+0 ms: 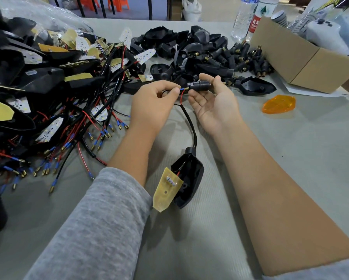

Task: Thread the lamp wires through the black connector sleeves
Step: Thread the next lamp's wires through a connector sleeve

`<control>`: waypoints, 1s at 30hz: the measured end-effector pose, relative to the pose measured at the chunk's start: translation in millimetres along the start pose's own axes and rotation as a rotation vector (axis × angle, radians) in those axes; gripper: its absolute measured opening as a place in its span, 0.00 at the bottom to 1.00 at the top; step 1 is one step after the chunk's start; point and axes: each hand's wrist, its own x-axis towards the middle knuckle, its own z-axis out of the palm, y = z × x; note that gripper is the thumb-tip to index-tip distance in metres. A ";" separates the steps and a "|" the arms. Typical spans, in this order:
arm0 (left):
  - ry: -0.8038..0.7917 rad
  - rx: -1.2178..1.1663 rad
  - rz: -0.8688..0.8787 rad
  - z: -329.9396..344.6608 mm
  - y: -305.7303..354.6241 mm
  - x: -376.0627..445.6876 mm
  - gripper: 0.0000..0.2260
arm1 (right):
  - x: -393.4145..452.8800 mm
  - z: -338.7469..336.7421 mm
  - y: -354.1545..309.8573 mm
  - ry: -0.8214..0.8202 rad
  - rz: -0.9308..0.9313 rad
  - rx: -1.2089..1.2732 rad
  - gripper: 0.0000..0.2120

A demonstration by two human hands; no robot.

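**Wire tip held at the mouth of a black connector sleeve**

Just above the centre of the frame, the right hand [211, 102] holds a black connector sleeve [200, 85] level, its grip clamped on the ribbed body between thumb and fingertips, palm turned up. The left hand [153, 102] pinches the blue-sleeved, brass-tipped wire end [184, 89] between thumb and forefinger, its grip closed on the wire, with the tip touching the sleeve's left opening. A thin red wire [182, 98] loops down just beside it.

From the hands a black cable [190, 122] curves down the middle of the frame to a black lamp housing [190, 178] lying on the grey worktop [290, 158] between the forearms. A yellow circuit board [166, 193] leans out of the housing's left side.

The left of the frame is filled by a heap of wired lamp housings [48, 93]. At top centre lies a pile of empty black shells [181, 47], with loose connector sleeves [248, 59] to its right. An orange lens [278, 104] lies at right centre, below a cardboard box [303, 57]. Water bottles [248, 17] stand at the top right.
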 end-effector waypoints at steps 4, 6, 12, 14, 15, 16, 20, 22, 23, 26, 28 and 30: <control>0.031 0.049 -0.008 -0.5 -3.8 1.3 0.06 | -0.3 -0.5 -0.3 -0.004 0.009 0.007 0.19; 0.045 0.062 -0.017 -0.7 -4.6 2.5 0.06 | -0.1 -0.4 -0.3 -0.010 0.012 0.005 0.19; 0.027 0.090 -0.002 -0.6 -4.3 1.5 0.06 | -0.4 0.5 -0.2 -0.061 -0.010 -0.106 0.18; 0.033 0.074 -0.006 -1.3 -5.0 1.8 0.06 | -0.5 1.6 -0.1 -0.070 -0.017 -0.135 0.18; 0.036 0.067 -0.012 -1.4 -5.1 2.1 0.06 | -0.6 2.0 0.2 -0.074 -0.019 -0.147 0.18; 0.038 0.060 -0.018 -1.1 -5.4 2.2 0.06 | -0.8 2.2 0.5 -0.079 -0.019 -0.155 0.18; 0.024 0.044 -0.007 -0.4 -4.7 1.4 0.06 | -1.3 1.7 0.2 -0.092 -0.016 -0.149 0.17; 0.012 0.021 0.018 0.0 -3.6 0.3 0.06 | -1.4 1.3 -0.5 -0.090 -0.009 -0.127 0.18; 0.005 0.007 0.028 0.4 -3.0 -0.2 0.07 | -1.4 1.2 -0.7 -0.090 -0.006 -0.120 0.18; 0.001 -0.016 0.041 1.9 -1.9 -0.9 0.07 | -2.0 1.7 -0.8 -0.085 -0.004 -0.119 0.18; 0.000 -0.025 0.041 1.8 -2.1 -0.6 0.08 | -2.3 2.7 -0.9 -0.084 -0.004 -0.129 0.18; -0.004 -0.032 0.042 1.3 -2.0 -0.7 0.08 | -2.7 4.0 -0.5 -0.087 -0.003 -0.145 0.18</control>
